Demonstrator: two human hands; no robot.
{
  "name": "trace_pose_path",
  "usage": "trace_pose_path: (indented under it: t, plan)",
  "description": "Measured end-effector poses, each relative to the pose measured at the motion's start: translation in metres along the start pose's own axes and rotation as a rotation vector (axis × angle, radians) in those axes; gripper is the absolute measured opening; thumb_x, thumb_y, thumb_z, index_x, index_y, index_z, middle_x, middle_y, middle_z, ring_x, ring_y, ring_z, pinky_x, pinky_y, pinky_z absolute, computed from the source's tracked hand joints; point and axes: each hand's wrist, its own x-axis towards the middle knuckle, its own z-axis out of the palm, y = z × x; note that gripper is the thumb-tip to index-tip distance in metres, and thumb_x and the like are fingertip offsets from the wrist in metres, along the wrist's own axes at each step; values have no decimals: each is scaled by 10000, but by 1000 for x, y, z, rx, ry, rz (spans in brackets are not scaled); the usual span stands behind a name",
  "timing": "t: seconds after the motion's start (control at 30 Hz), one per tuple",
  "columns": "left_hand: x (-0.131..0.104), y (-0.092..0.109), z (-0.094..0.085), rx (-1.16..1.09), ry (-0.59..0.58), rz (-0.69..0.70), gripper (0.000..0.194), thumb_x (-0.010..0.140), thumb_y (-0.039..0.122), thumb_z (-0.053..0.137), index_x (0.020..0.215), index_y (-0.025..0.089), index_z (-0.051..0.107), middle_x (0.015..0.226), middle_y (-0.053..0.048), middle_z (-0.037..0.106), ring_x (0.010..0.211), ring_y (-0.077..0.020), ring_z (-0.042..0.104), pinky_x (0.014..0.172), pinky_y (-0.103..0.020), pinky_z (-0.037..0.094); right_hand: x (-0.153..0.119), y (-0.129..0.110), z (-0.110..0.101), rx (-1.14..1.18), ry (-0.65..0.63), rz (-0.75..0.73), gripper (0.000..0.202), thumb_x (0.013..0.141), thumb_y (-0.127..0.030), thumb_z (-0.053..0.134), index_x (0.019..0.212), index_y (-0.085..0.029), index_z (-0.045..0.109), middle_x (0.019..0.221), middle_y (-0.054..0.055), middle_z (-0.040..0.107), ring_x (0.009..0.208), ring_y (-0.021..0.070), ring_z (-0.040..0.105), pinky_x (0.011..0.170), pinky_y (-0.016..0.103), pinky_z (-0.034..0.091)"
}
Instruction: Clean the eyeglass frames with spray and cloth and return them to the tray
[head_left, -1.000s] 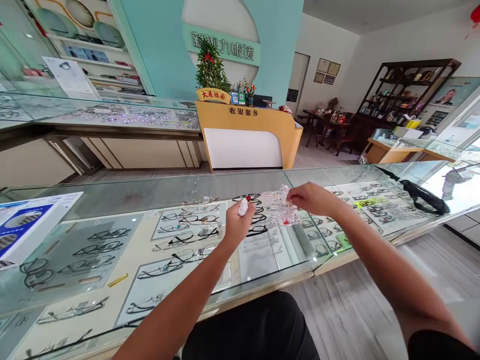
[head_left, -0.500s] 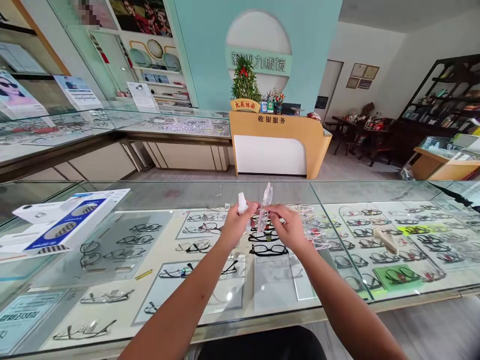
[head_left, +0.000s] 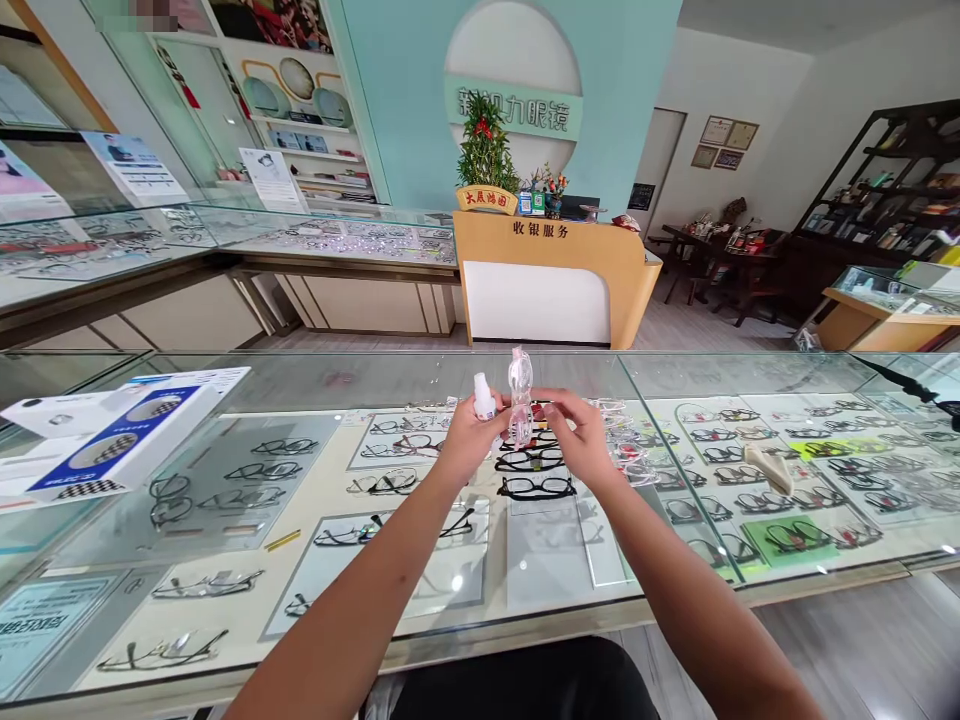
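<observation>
Eyeglasses [head_left: 520,378] with clear pinkish plastic rims stand on end above the glass tabletop [head_left: 517,632]. Left hand [head_left: 466,438] grips a small white plastic bottle [head_left: 484,399]; right hand [head_left: 583,440] meets them, its pinch uncertain. Apparent step: steadying; next move calls for light pressure.

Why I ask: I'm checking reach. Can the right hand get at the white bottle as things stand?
Probably yes: the right hand is close by, and the top of the white bottle sticks up clear of the left hand, though the pinkish glasses frame stands partly between.
</observation>
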Motion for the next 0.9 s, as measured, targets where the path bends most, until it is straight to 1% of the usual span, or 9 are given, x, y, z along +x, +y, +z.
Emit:
trace_pose_path:
  t: [0.07, 0.13, 0.23, 0.3, 0.43, 0.5, 0.6, 0.73, 0.9]
  plan:
    - [0, -1, -1, 42, 28, 18, 533, 642, 444, 992, 807, 214, 541, 958, -36, 774, 633, -111, 592, 579, -275, 479, 3, 2, -1, 51, 76, 119, 234, 1032, -364, 659, 1227, -283, 760, 1220, 75, 813, 982, 219, 739, 915, 377, 585]
    - [-1, -2, -1, 100, 35, 34, 540, 647, 470, 992, 800, 213, 543, 1017, -65, 794, 657, -122, 607, 586, -282, 488, 7, 6, -2, 104, 89, 232, 247, 964, -428, 746, 1143, -259, 771, 1105, 62, 808, 949, 215, 707, 912, 369, 564]
    - [-3, -4, 2, 157, 13, 42, 544, 654, 499, 990, 793, 214, 548, 1011, -78, 802, 660, -134, 616, 589, -294, 497, 12, 14, -2, 261, -7, 367, 293, 873, -514, 829, 981, -243, 797, 963, 31, 796, 931, 213, 695, 937, 367, 543]
    - [-4, -5, 4, 157, -7, 36, 555, 652, 514, 994, 798, 216, 550, 991, -70, 799, 651, -135, 609, 585, -298, 496, 13, 18, -2, 366, -56, 415, 310, 840, -527, 862, 945, -241, 806, 926, 13, 788, 908, 198, 683, 931, 354, 528]
    - [-6, -4, 8, 126, -35, 12, 597, 627, 540, 1012, 782, 219, 532, 961, -53, 788, 629, -124, 584, 577, -297, 488, 12, 21, -3, 485, -98, 461, 305, 804, -507, 907, 865, -227, 801, 812, -15, 724, 806, 153, 609, 815, 300, 477]
    - [-7, -2, 9, 108, -48, -2, 599, 619, 538, 1016, 773, 216, 535, 934, -47, 778, 645, -129, 596, 583, -295, 490, 13, 21, -4, 537, -113, 482, 313, 785, -498, 924, 832, -220, 786, 798, -13, 706, 792, 147, 597, 792, 292, 469]
    - [-7, 1, 8, 61, -70, -34, 593, 605, 510, 1027, 773, 211, 543, 906, -46, 771, 692, -147, 632, 592, -287, 491, 13, 18, -6, 594, -131, 509, 326, 770, -492, 937, 819, -219, 767, 817, 3, 710, 795, 158, 605, 793, 303, 488]
    - [-5, 1, 5, 5, -89, -66, 600, 587, 488, 1032, 767, 210, 532, 930, -59, 786, 690, -143, 627, 581, -283, 480, 12, 15, -6, 624, -138, 511, 316, 769, -486, 941, 840, -226, 776, 838, 12, 720, 804, 167, 616, 793, 310, 499]
    - [-3, 2, 1, 11, -88, -84, 548, 612, 448, 1015, 779, 208, 551, 952, -67, 793, 704, -146, 637, 589, -282, 482, 13, 17, -8, 634, -158, 529, 303, 750, -467, 948, 854, -227, 796, 851, 8, 729, 820, 163, 629, 809, 307, 493]
